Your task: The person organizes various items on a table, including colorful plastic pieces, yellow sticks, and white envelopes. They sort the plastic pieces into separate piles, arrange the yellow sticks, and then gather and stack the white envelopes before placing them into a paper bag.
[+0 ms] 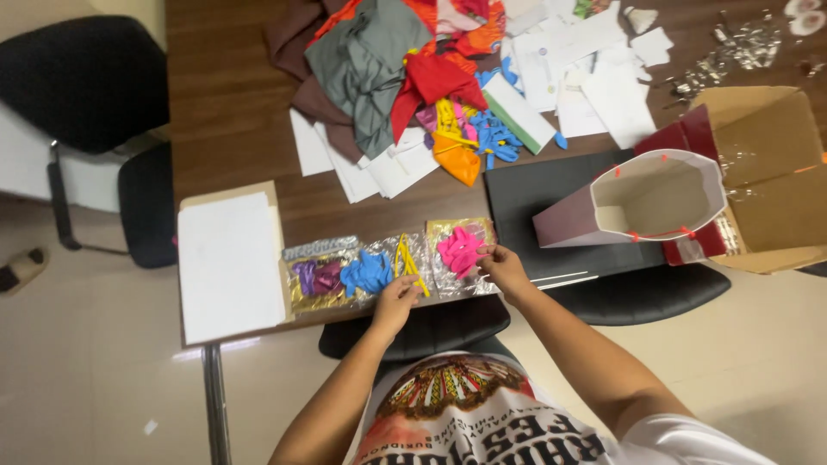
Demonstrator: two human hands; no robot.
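1. Head view, looking down at the near edge of a brown desk (233,112); the person is seated at it.
2. Left hand (396,301): fingertips on the yellow balloons (405,258), at their near end. Grip looks pinched together on them, though the contact point is small and hard to confirm.
3. Right hand (502,267): fingers closed on the near-right edge of the pink balloons (458,250). Grip together, clamped on that pile.
4. Both piles sit on crinkled foil sheets (439,280) laid in a row along the desk's near edge. Pink lies on the right sheet, yellow just left of it.
5. Further left in the same row: blue balloons (366,271) just beside the yellow, then purple balloons (317,277) on gold foil.
6. Left of the row: white paper on a tan board (228,263), overhanging the desk edge.
7. Right of the hands: black folder (534,194) with an open maroon paper bag (642,202) lying on its side on it; open cardboard box (771,146) just beyond the bag.
8. Far side of the desk: heap of cloth (370,60), loose white papers (594,77), and more mixed balloons (469,138), well apart from the hands.
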